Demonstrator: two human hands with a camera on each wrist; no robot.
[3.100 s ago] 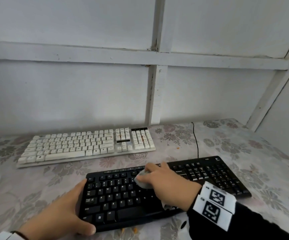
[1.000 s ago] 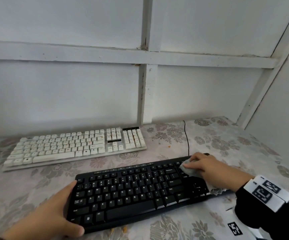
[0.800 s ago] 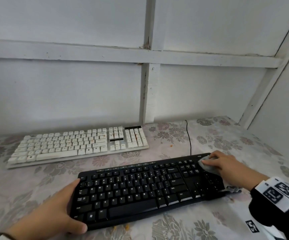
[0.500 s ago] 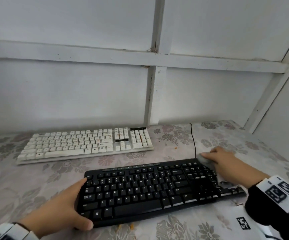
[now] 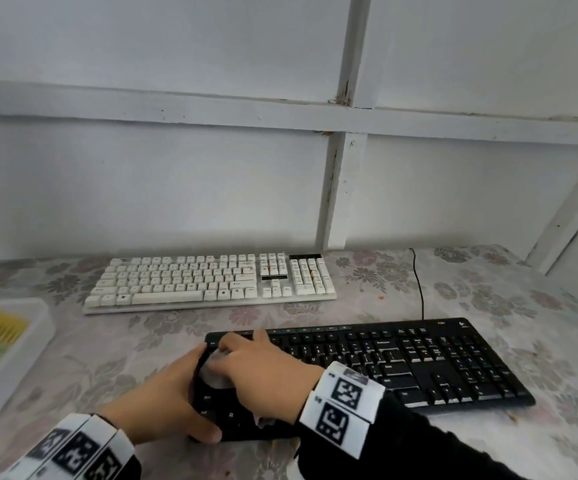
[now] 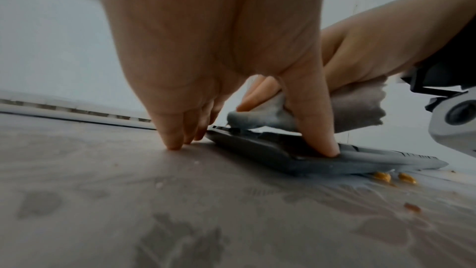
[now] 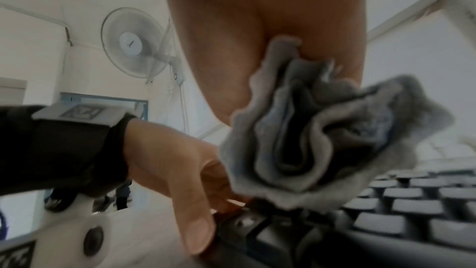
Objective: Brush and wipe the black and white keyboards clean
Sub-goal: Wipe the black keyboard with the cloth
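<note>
Down at six o'clock on the surface (image 5: 540, 306), the black keyboard (image 5: 419, 362) lay lengthwise, and both hands were crowded onto its nine-o'clock end. Left hand (image 5: 162, 403) gripped that end, thumb (image 6: 316, 121) curled down over the near corner keys, fingers (image 6: 175, 129) planted on the floral cloth just beside the edge. Right hand (image 5: 263, 372) was bunched around a grey cloth (image 7: 322, 140), fingers curled over it, pressing it onto the keys right next to the left thumb. Folds of the cloth spilled out under the palm in the right wrist view. Up at twelve o'clock, well apart, the white keyboard (image 5: 211, 282) sat parallel near the wall. Over at nine o'clock, a white tray (image 5: 20, 348) with something yellow and green inside, too blurred to name. Orange crumbs (image 6: 394, 177) lay on the surface just beside the black keyboard's near edge
</note>
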